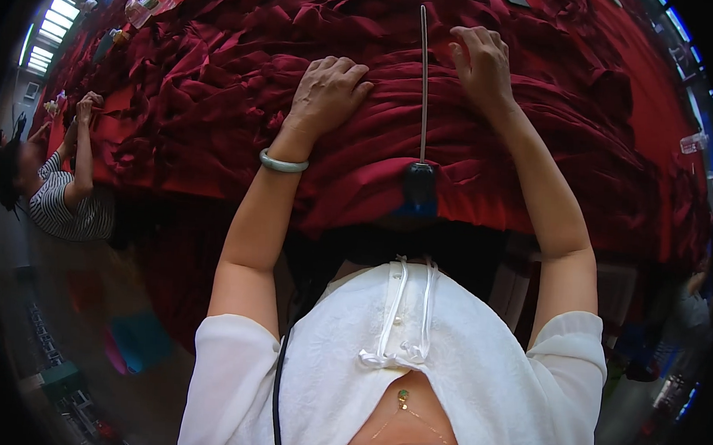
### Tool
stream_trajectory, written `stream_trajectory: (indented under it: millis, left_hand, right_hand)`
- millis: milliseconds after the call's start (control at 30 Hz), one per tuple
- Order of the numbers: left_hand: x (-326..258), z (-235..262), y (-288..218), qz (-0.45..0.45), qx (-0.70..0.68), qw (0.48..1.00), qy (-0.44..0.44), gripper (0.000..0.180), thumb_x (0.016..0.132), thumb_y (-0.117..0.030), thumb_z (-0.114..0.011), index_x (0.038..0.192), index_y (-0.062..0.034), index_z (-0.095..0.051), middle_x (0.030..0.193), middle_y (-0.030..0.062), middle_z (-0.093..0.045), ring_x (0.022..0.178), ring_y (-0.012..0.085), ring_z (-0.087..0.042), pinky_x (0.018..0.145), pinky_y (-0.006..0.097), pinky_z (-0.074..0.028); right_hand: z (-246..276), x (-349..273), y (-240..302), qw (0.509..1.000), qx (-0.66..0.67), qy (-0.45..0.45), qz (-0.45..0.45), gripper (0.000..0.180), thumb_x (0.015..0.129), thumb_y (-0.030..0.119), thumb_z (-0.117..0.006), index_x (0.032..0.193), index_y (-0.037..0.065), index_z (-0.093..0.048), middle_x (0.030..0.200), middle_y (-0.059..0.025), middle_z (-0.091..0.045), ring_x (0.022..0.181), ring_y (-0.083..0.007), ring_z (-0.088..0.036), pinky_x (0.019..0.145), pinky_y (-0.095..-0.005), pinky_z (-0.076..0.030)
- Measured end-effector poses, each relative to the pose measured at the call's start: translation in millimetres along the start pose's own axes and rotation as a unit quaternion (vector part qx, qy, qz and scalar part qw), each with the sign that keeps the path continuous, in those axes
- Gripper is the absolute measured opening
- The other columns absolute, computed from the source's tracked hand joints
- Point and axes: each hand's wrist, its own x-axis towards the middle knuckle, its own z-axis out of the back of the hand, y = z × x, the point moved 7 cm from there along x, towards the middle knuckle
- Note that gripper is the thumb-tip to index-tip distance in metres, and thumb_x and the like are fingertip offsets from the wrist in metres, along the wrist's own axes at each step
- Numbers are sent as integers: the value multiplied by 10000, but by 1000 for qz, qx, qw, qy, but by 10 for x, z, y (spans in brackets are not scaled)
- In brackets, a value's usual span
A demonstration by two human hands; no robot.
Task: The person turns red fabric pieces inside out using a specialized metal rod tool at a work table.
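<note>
My left hand (329, 94), with a pale bangle (283, 163) on the wrist, lies back up on a heap of dark red cloth (361, 134). Its fingers are apart and slightly bent, resting on the folds. Across from it, my right hand (483, 65) is over the same cloth, thumb and fingers apart with nothing visible between them. A long thin metal rod (423, 81) runs away from me between the two hands, touching neither. Its dark base (419, 181) sits at the table's near edge. Gathered folds of cloth lie on both sides of the rod.
Clear plastic bottles lie at the far left (146, 0) and right (694, 143). A person in a striped top (67, 203) works with both hands at the left side of the red-covered table (660, 117). Another person's arm (694, 292) shows at the right.
</note>
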Motion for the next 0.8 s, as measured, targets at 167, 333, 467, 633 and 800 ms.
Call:
stream_trajectory:
  millis: [167, 333, 467, 633, 800]
  left_hand:
    - [-1, 2, -16, 4, -16, 1000, -1, 265, 870, -262, -592, 1051, -74, -638, 1019, 77, -637, 988, 255, -583, 896, 374, -434]
    - [33, 20, -24, 13, -35, 999, -5, 250, 838, -257, -618, 1004, -71, -644, 992, 73, -643, 963, 258, -583, 896, 375, -432]
    - [54, 310, 21, 38, -100, 985, -137, 240, 826, -155, -627, 1044, -54, -637, 1071, 107, -619, 1038, 262, -575, 919, 381, -444]
    - [561, 618, 390, 79, -217, 933, -276, 190, 884, -150, -596, 1036, -41, -634, 998, 121, -628, 958, 209, -606, 822, 315, -482]
    - [1206, -1, 561, -14, -256, 966, -19, 278, 883, -286, -589, 1061, -73, -577, 985, 153, -579, 911, 292, -566, 836, 386, -463]
  right_hand:
    - [-765, 732, 560, 982, 165, 39, 85, 216, 834, 235, -636, 1016, 119, -632, 1035, -73, -607, 1017, -294, -533, 914, -422, -401]
    - [-1141, 862, 831, 975, 162, 14, 152, 187, 819, 235, -652, 943, 99, -617, 1052, -76, -600, 1051, -292, -520, 961, -414, -382]
    - [-946, 982, 757, 955, 214, 17, 206, 172, 832, 229, -652, 905, 91, -580, 960, -70, -612, 959, -285, -557, 854, -403, -435]
    - [-606, 1111, 708, 903, 367, 185, 123, 89, 899, 94, -563, 931, 25, -518, 725, -34, -507, 643, -110, -467, 600, -266, -427]
    - [-448, 1051, 360, 939, 237, 186, 167, 152, 903, 150, -584, 942, 23, -511, 707, -40, -532, 643, -156, -502, 607, -308, -440]
